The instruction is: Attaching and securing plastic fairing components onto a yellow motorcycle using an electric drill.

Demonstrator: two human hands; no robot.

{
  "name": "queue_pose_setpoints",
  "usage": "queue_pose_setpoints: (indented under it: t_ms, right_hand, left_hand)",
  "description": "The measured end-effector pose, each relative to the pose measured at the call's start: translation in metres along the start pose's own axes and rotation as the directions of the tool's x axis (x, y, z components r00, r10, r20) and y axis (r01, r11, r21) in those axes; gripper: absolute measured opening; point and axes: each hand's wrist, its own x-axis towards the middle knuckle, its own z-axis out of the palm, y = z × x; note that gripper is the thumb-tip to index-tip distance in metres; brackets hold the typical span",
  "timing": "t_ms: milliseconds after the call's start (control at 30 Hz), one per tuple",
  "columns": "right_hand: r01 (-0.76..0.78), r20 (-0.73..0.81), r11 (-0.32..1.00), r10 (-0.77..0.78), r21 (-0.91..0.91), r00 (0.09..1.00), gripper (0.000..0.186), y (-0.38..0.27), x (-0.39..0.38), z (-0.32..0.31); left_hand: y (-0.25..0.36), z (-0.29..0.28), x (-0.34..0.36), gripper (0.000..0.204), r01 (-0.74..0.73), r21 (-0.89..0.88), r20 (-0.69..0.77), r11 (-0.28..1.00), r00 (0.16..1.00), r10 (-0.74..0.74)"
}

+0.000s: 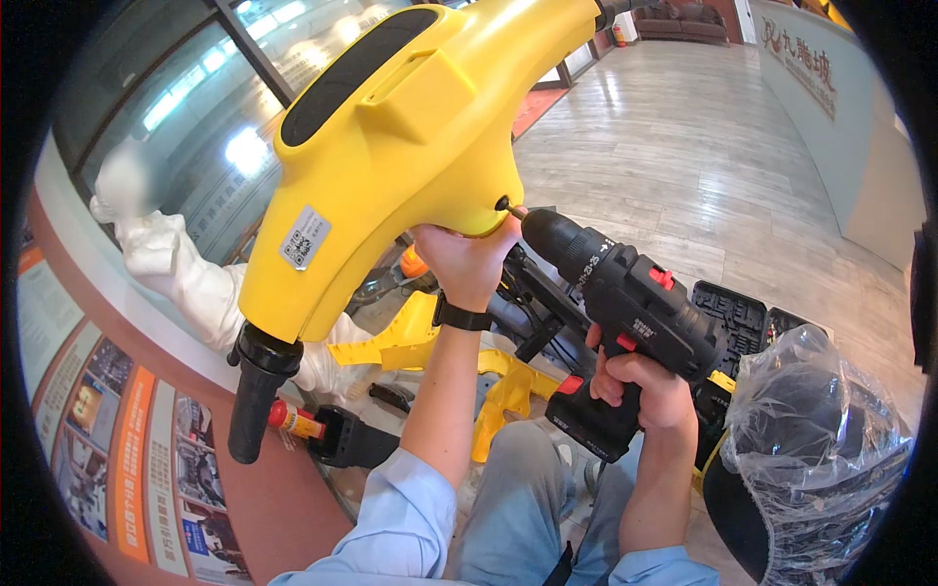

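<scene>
A large yellow scooter handlebar cover (401, 200) fills the upper middle, with a dark panel on top and a black handgrip (257, 405) at its near left end. My left hand (467, 262) is closed around the cover's lower edge from beneath, some fingers hidden behind it. In my right hand (653, 389) is a black cordless drill (630, 293), gripped by its handle with a finger near the red trigger. Its bit reaches a black screw (503, 203) at the cover's lower right, close to my left fingertips.
Yellow body panels (503, 400) and black frame parts lie below. An opened black tool case (731, 317) sits at right, behind a seat wrapped in clear plastic (821, 439). A white statue (161, 249) stands at left, beside a curved printed display panel (137, 459). A counter (840, 127) stands far right.
</scene>
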Motion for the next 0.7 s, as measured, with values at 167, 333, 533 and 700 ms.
queue_pose_setpoints:
  t_ms: [167, 333, 533, 700]
  right_hand:
    - [-0.009, 0.042, 0.996, 0.005, 0.090, 0.999, 0.039, 0.009, 0.005, -0.009]
    - [0.373, 0.102, 0.873, -0.360, -0.314, 0.927, 0.034, 0.039, 0.019, -0.032]
    - [0.229, 0.011, 0.835, -0.258, -0.501, 0.966, 0.031, 0.053, 0.024, -0.055]
    - [0.342, 0.056, 0.651, -0.418, -0.678, 0.907, 0.029, 0.053, 0.023, -0.054]
  left_hand:
    - [-0.001, 0.000, 0.000, 0.078, -0.001, 0.018, -0.004, 1.000, 1.000, 0.001]
    - [0.004, 0.002, 0.001, 0.070, 0.008, -0.014, -0.003, 1.000, 1.000, -0.009]
    - [0.016, 0.010, 0.008, 0.047, -0.028, 0.014, -0.018, 0.999, 0.999, 0.029]
    - [0.027, 0.017, 0.009, 0.035, -0.039, -0.118, -0.069, 0.992, 0.997, 0.031]
